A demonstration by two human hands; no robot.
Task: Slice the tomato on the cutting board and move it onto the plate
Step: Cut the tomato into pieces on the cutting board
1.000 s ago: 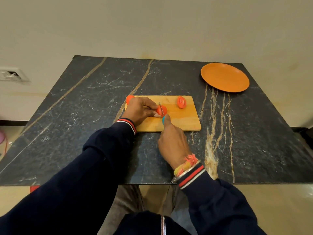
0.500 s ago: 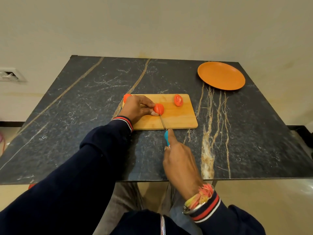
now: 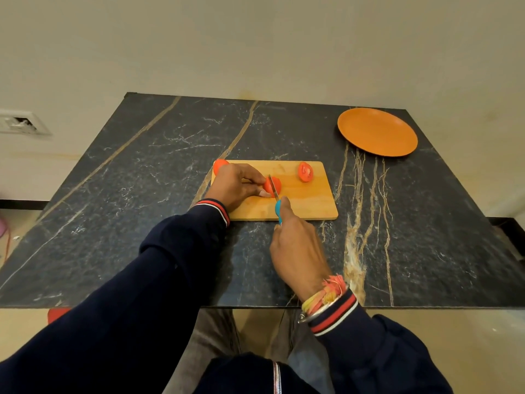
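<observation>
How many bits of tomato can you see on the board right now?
3. One piece sits mid-board, held by the left hand under the knife; one lies toward the far right; one peeks out at the far-left corner. The hand may hide more.

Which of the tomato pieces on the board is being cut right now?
The middle tomato piece, pinned by the left hand with the knife blade in it. The far-right piece and far-left piece lie untouched.

We list one dark marble table with pale and golden veins. Directly on it we count two items: a wooden cutting board near the middle, and an orange plate at the far right corner, well apart from the board.
</observation>
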